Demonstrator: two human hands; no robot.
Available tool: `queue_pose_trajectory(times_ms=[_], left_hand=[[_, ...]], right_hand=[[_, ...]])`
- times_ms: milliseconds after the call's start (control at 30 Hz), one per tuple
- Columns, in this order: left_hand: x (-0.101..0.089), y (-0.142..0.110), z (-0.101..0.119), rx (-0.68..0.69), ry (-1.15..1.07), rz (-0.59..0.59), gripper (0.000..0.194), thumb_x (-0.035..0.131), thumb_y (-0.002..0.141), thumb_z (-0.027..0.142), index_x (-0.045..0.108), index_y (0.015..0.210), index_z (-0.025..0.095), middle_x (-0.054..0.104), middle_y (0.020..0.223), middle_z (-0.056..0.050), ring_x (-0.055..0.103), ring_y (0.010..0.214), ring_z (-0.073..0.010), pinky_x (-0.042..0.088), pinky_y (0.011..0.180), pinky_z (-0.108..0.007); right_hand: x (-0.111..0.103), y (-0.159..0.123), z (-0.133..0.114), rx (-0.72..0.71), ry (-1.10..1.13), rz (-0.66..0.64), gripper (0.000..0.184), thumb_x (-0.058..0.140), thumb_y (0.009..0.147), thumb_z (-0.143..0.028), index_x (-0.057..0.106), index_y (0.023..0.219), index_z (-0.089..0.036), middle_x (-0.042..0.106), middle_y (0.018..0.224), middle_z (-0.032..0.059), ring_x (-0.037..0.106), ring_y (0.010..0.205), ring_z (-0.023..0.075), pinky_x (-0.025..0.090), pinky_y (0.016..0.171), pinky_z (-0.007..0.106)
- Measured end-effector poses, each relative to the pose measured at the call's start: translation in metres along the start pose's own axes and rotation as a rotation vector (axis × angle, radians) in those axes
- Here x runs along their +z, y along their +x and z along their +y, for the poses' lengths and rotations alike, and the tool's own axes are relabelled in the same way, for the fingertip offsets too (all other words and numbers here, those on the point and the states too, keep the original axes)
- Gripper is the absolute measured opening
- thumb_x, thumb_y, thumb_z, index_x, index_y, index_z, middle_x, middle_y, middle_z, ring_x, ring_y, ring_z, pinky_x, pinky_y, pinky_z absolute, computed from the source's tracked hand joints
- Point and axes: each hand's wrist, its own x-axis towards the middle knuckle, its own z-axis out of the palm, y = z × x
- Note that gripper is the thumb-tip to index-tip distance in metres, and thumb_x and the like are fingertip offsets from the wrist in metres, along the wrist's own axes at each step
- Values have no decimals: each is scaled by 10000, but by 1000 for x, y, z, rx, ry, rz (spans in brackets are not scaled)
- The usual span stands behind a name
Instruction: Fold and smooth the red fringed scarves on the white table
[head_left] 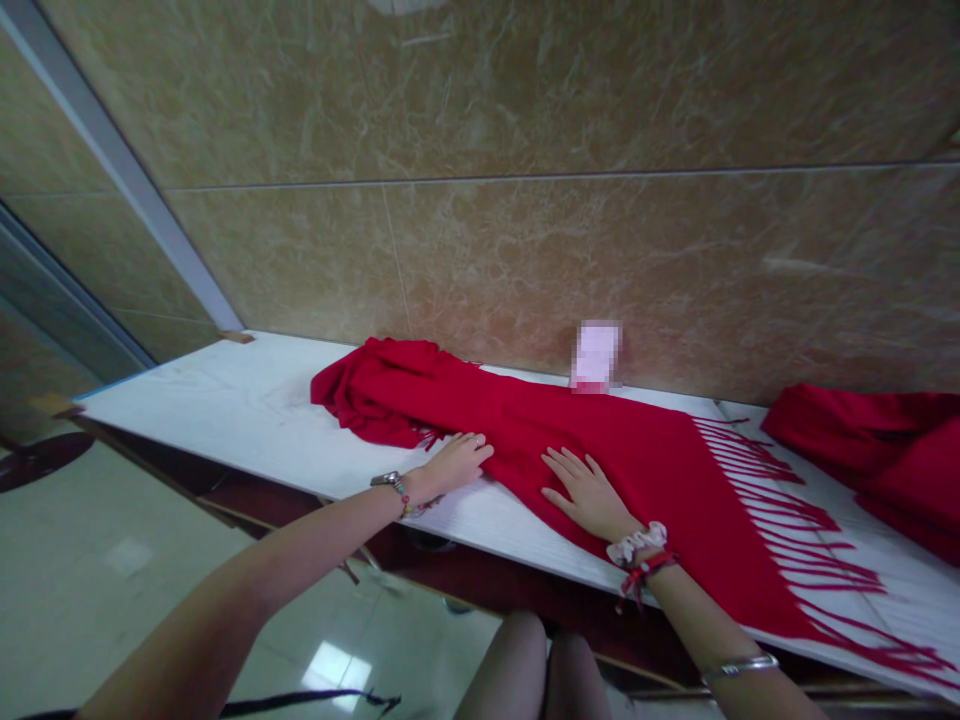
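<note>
A red scarf [637, 445] lies lengthwise on a white tabletop [262, 410]. Its right part is spread flat, with the fringe fanned out at that end, while the left part is bunched in loose folds. At the scarf's near edge, left of the middle, my left hand [459, 462] has its fingers bent and closed on the cloth; its thumb is mostly hidden. My right hand [589, 492] rests palm down on the spread part, fingers apart and holding nothing.
More red cloth [877, 440] lies in a heap at the right of the table. A blurred pink-white upright thing [596, 355] stands against the brown marbled wall [495, 260] behind the scarf. My knees [517, 665] are below the front edge. A dark round stool seat [45, 460] is at far left.
</note>
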Motion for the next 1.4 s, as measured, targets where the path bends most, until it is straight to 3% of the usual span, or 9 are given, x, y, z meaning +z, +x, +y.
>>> queue_pose_trajectory(times_ms=[233,533,633,733,867,967,1067,1200,1400], left_hand=[[-15,-9,-10,-109,53,109,206,372,821,51,556,834,144,507,882,-71,490,764,-167,420,701,-298],[-66,-31,-83,-286,327,226,306,345,776,1,596,875,145,542,889,-99,531,836,-203,437,712,-309],[-65,-61,-101,-206,244,95,330,363,737,-21,607,857,165,565,886,-71,551,829,-169,444,704,-257],[-51,-103,-114,33,66,-213,399,386,702,-40,626,895,214,615,922,-36,587,803,-130,443,686,-206],[-39,-136,-124,34,16,-333,497,369,678,-61,618,997,227,635,1035,-32,583,934,-133,424,798,-218],[-44,-119,-117,22,73,-316,482,373,714,-37,583,1065,216,609,1109,-28,549,1009,-133,401,855,-227],[-46,-75,-95,20,88,-174,380,379,813,65,540,1130,199,585,1146,-44,512,1063,-141,375,906,-252],[-25,-16,-57,34,-12,4,365,367,893,264,438,1244,189,426,1320,-87,359,1221,-167,279,1001,-321],[20,10,-34,-35,-116,-96,442,332,902,359,317,1326,232,294,1401,-91,237,1289,-228,224,1007,-440]], right_hand=[[-2,0,0,10,0,-5,481,318,873,-412,400,1289,-186,395,1350,67,312,1256,217,235,1015,456],[1,0,1,8,19,17,464,302,874,-398,414,1280,-203,411,1339,66,327,1250,209,244,1011,459],[4,0,3,6,26,36,465,308,870,-405,415,1278,-209,413,1339,68,324,1251,210,241,1013,461],[6,0,5,6,27,28,470,321,866,-412,422,1272,-198,413,1339,70,316,1255,210,233,1019,456],[6,1,4,7,16,11,469,317,870,-407,417,1276,-196,398,1350,66,309,1258,210,225,1026,457],[3,2,4,-7,22,-12,489,312,868,-432,387,1297,-210,373,1366,69,292,1267,220,224,1024,474],[-4,1,8,-1,21,-12,525,307,858,-485,334,1326,-248,328,1392,63,234,1290,247,208,1010,535],[-11,-10,23,116,-49,24,534,293,853,-508,323,1330,-270,289,1409,69,192,1297,295,199,966,617],[-9,-53,56,193,-120,-73,508,293,860,-490,327,1327,-293,290,1410,39,220,1290,278,239,984,562]])
